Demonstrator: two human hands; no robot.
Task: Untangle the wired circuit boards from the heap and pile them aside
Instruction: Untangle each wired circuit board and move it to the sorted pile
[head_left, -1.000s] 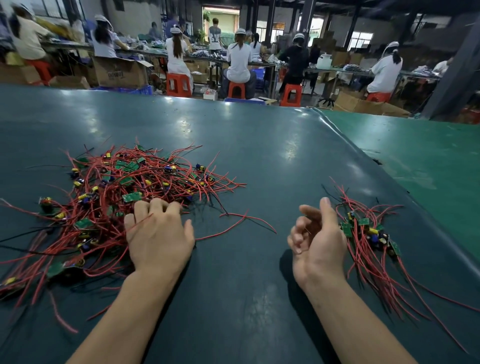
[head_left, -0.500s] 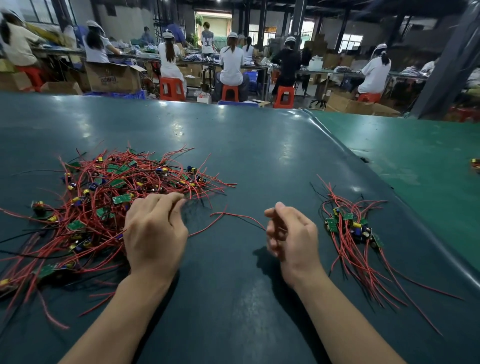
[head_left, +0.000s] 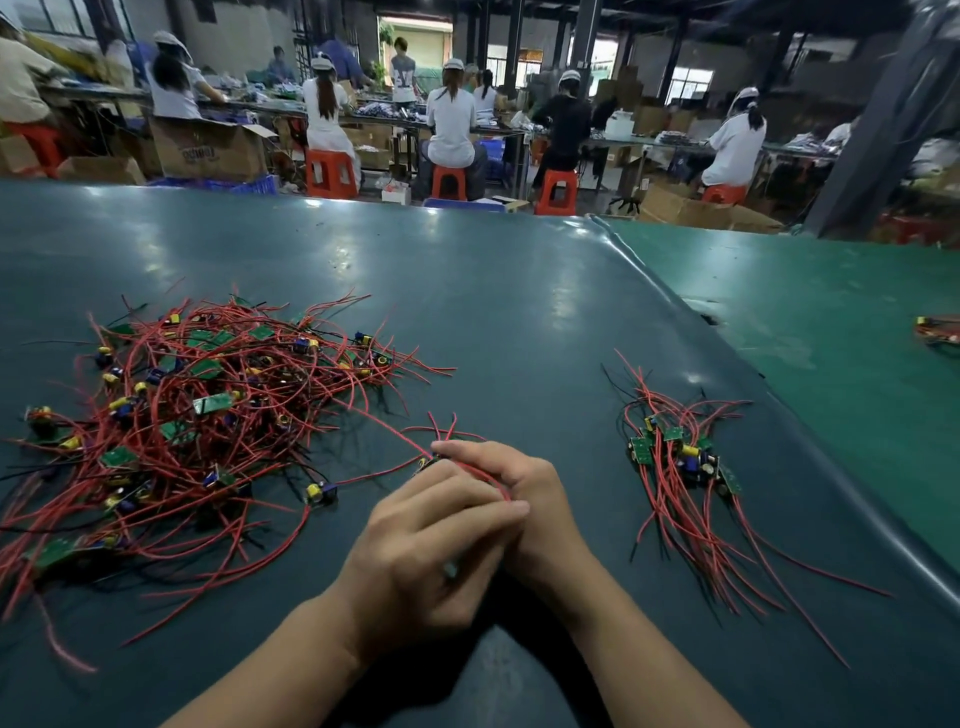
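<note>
A tangled heap (head_left: 208, 415) of small green circuit boards with long red wires lies on the left of the dark green table (head_left: 519, 312). A smaller sorted pile (head_left: 680, 467) of the same boards lies to the right. Both hands meet in the middle between them. My left hand (head_left: 431, 551) and my right hand (head_left: 524, 499) together hold one wired circuit board (head_left: 431, 462), its red wires running between the fingers and back toward the heap. Most of that board is hidden by the fingers.
A lighter green table (head_left: 831, 332) adjoins on the right, past a raised seam (head_left: 779, 410), with a few more wired parts (head_left: 940, 332) at its right edge. Beyond the far edge, several workers sit on orange stools (head_left: 332, 171) among cardboard boxes (head_left: 208, 150).
My left hand has left the heap and moved right, drawing a wired board out. My right hand has moved left to meet it, and both now grip the board's wires.
</note>
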